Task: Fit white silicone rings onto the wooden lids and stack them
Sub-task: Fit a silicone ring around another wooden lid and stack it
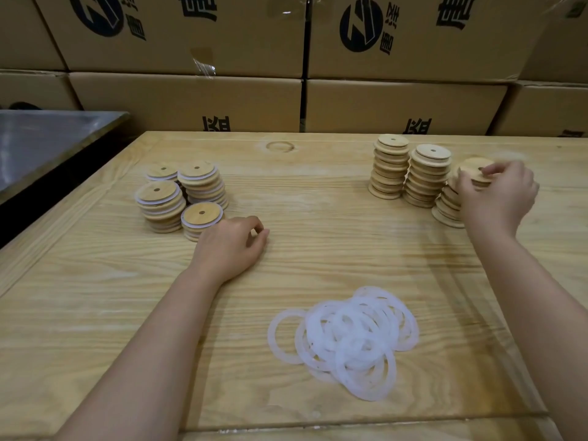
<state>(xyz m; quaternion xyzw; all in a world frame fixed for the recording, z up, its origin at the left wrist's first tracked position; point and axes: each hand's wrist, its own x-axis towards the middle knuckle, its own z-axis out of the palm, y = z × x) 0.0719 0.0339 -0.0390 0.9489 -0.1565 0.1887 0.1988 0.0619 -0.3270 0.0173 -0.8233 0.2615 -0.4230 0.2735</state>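
Cartons [184, 36], brown printed cardboard, wall off the frame's top. Pale pine bench [318, 218] below: ringed round wooden lids [159, 198] stacked upper left, bare lids [389, 167] upper right, heap of white silicone rings [350, 338] lower centre, probably so both hands reach it. Right hand [499, 192] grips the nearest bare stack's top lid [474, 171], fingers [493, 168] curled over its rim, blurred. Left hand [229, 246] rests beside the ringed stacks, loosely curled, apparently empty.

I'm seeing translucent white rings [345, 340], pale tan lids [428, 171], a blond streaky-grained counter [318, 218], and brown black-printed boxes [184, 33].
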